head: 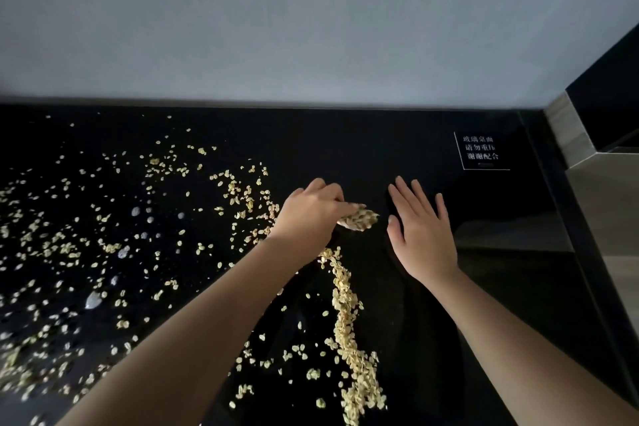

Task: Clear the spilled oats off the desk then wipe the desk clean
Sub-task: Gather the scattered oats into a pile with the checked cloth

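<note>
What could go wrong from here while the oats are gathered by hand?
1. The oats form a ridge running toward the person; a sweep may push them off the near side of the desk.
2. What look like wet drops at left may make flakes stick and smear.

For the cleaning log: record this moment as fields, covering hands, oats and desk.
left hand: fingers curled over oat clump
right hand: open, palm down, right of the clump
oat ridge: runs from the clump toward the near edge
loose oats: scattered over the left of the desk
pale blobs: among the loose oats, nature unclear
sign: far right of desk
</note>
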The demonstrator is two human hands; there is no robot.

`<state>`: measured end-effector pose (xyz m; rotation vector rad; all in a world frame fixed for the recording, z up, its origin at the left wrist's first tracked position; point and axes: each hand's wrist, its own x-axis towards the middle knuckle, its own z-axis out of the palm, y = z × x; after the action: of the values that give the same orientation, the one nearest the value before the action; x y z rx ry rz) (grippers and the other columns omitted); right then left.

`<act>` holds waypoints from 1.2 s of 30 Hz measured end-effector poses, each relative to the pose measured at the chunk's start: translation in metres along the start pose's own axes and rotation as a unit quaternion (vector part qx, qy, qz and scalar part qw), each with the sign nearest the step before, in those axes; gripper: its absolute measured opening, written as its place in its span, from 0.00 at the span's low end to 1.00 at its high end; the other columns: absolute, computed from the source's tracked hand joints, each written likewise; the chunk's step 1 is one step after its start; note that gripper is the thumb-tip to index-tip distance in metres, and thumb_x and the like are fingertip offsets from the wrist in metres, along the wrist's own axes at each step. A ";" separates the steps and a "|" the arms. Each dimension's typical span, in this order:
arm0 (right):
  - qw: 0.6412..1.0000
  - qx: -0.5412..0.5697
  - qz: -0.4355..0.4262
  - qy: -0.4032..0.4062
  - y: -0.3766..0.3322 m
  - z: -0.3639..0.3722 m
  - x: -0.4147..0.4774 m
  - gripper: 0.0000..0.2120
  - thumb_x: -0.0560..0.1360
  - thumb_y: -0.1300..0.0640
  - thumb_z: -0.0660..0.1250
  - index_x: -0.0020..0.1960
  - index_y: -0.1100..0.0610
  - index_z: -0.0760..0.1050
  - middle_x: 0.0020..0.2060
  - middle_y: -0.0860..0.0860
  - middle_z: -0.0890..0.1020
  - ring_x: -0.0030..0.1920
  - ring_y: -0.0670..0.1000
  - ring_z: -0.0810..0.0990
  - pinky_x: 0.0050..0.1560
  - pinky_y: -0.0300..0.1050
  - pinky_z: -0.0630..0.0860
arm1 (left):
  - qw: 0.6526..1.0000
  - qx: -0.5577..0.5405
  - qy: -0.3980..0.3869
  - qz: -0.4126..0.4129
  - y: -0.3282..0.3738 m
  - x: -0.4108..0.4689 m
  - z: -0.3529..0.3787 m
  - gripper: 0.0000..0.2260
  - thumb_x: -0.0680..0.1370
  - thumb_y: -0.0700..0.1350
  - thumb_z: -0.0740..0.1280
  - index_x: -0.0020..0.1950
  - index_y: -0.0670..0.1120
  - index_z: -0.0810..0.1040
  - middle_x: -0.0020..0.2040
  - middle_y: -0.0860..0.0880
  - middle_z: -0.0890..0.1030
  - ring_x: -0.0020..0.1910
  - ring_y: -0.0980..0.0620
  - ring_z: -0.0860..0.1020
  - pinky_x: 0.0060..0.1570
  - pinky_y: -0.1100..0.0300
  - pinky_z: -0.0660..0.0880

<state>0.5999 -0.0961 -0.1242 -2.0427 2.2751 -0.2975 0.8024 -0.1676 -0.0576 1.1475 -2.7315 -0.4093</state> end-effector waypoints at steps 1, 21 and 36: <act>1.000 0.003 -0.001 0.001 0.000 0.000 -0.001 0.25 0.80 0.49 0.48 0.75 0.55 0.64 0.75 0.50 0.64 0.77 0.52 0.57 0.75 0.60 0.55 | 1.000 0.015 -0.008 -0.004 0.004 -0.005 0.004 0.23 0.73 0.32 0.65 0.63 0.54 0.77 0.57 0.50 0.76 0.56 0.48 0.72 0.50 0.54 0.73; 0.999 0.018 -0.034 -0.031 0.000 -0.013 -0.072 0.26 0.80 0.49 0.48 0.76 0.53 0.61 0.76 0.48 0.61 0.78 0.50 0.53 0.76 0.60 0.52 | 0.997 0.010 -0.078 -0.010 0.017 -0.097 0.004 0.19 0.72 0.28 0.65 0.52 0.50 0.83 0.50 0.55 0.80 0.49 0.54 0.75 0.43 0.58 0.79; 0.998 0.044 -0.047 -0.023 0.003 -0.011 -0.085 0.24 0.80 0.51 0.50 0.75 0.53 0.62 0.76 0.48 0.61 0.77 0.51 0.54 0.76 0.60 0.51 | 1.000 0.005 -0.021 0.021 0.063 -0.100 0.033 0.16 0.67 0.28 0.71 0.43 0.49 0.83 0.47 0.54 0.80 0.47 0.50 0.77 0.26 0.55 0.77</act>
<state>0.6043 -0.0110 -0.1210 -2.0929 2.1055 -0.3449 0.8217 -0.0471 -0.0729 1.0939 -2.7909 -0.4199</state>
